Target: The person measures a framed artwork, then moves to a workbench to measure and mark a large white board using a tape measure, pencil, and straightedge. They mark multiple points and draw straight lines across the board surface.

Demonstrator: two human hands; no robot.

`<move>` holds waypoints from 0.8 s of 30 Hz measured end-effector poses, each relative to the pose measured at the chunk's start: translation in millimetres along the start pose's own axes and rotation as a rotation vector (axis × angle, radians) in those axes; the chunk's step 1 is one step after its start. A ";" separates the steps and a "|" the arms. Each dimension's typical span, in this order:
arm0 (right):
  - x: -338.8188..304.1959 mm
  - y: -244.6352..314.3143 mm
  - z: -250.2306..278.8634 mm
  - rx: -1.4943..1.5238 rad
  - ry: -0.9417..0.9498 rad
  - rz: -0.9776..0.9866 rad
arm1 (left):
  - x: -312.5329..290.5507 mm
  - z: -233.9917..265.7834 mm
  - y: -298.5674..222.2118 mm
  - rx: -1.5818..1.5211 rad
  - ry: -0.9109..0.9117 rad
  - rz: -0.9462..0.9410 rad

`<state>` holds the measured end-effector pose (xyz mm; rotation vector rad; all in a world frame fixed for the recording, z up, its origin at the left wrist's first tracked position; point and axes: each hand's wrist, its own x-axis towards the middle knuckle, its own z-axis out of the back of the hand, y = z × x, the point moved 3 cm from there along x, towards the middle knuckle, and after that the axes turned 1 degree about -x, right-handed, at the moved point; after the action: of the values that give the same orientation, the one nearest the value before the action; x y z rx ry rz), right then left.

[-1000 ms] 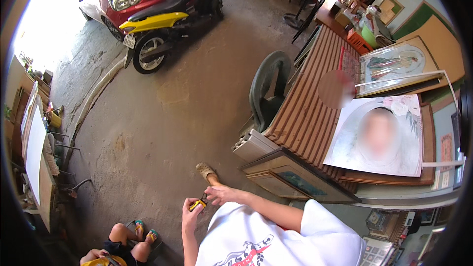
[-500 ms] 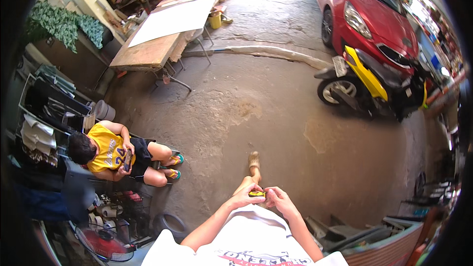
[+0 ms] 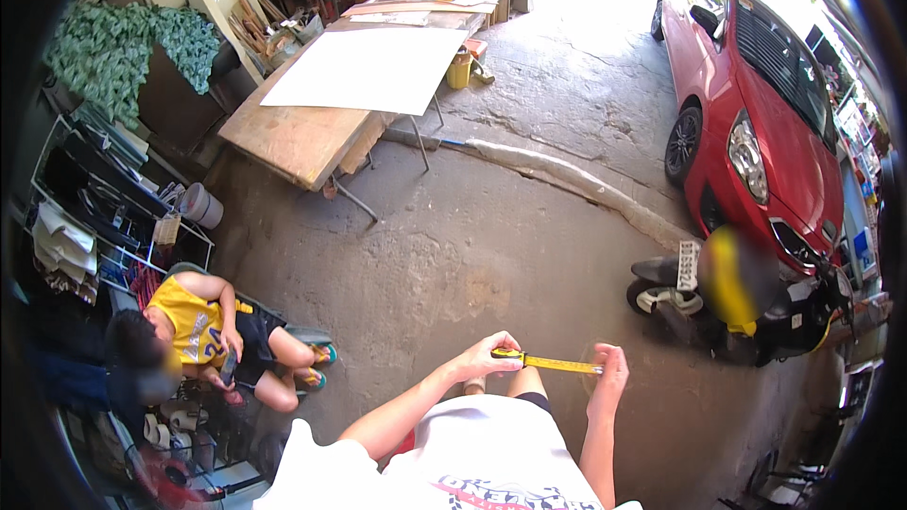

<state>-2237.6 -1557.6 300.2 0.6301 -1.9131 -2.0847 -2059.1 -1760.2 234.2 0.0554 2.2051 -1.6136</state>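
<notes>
In front of my white shirt, my left hand (image 3: 487,356) is closed around the yellow and black case of a tape measure. A short length of its yellow blade (image 3: 557,365) is drawn out to the right. My right hand (image 3: 609,376) pinches the blade's free end, fingers curled up beside it. The blade runs nearly level between the two hands, over my legs and the concrete floor.
A wooden table (image 3: 283,137) bearing a large white sheet (image 3: 364,71) stands ahead on the left. A person in a yellow jersey (image 3: 194,321) sits at the left holding a phone. A motorcycle (image 3: 737,302) and a red car (image 3: 770,113) are at the right.
The tape blade has been pulled out of its case as my right hand moved right, away from my left. My view has turned, and the table and car sit lower in it.
</notes>
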 end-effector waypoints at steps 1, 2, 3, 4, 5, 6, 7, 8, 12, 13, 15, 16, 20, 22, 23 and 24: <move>20.5 -1.4 -11.0 0.004 0.051 -0.042 | 19.5 9.9 -12.8 -0.018 0.007 0.026; 37.8 -4.8 -22.9 0.005 0.103 -0.089 | 38.5 18.4 -23.5 -0.047 0.020 0.051; 54.9 -9.2 -33.3 0.006 0.157 -0.136 | 60.8 27.6 -35.1 0.048 -0.001 -0.008; 76.0 -12.2 -40.8 0.005 0.216 -0.183 | 81.6 36.9 -43.3 0.025 -0.020 -0.005; 99.8 -13.7 -45.1 -0.007 0.275 -0.227 | 102.3 45.3 -49.7 0.005 -0.040 0.015; 124.5 -15.8 -50.5 0.004 0.318 -0.274 | 123.2 54.3 -54.8 -0.013 -0.059 0.051; 149.6 -18.2 -58.6 0.016 0.363 -0.321 | 142.7 62.9 -60.6 0.006 -0.073 0.043; 178.0 -20.1 -68.8 0.018 0.401 -0.372 | 163.0 72.3 -67.2 0.031 -0.088 0.045; 280.9 -8.1 -129.5 0.069 0.705 -0.457 | 243.6 97.6 -104.4 0.033 -0.156 0.095; 305.9 1.3 -141.2 0.033 0.728 -0.445 | 261.3 104.2 -118.2 -0.020 -0.164 0.047; 356.8 20.6 -160.1 -0.032 0.738 -0.418 | 294.4 123.1 -139.9 -0.021 -0.207 0.069; 382.6 29.5 -166.3 -0.066 0.734 -0.399 | 310.3 130.1 -148.3 -0.046 -0.217 0.012; 483.4 60.7 -200.7 -0.177 0.574 -0.191 | 381.1 173.1 -179.5 -0.006 -0.224 -0.120; 538.8 74.1 -206.9 -0.081 0.375 -0.148 | 429.0 197.2 -197.7 0.122 -0.243 -0.110; 563.3 81.8 -209.7 -0.004 0.280 -0.082 | 456.1 207.4 -211.5 0.058 -0.226 -0.183; 588.0 87.0 -213.8 0.019 0.232 -0.042 | 470.3 217.5 -220.7 -0.049 -0.222 -0.153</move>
<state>-2663.4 -2024.1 287.9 0.8813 -1.8057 -1.9239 -2484.3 -2129.2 218.3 -0.2987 2.1188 -1.5586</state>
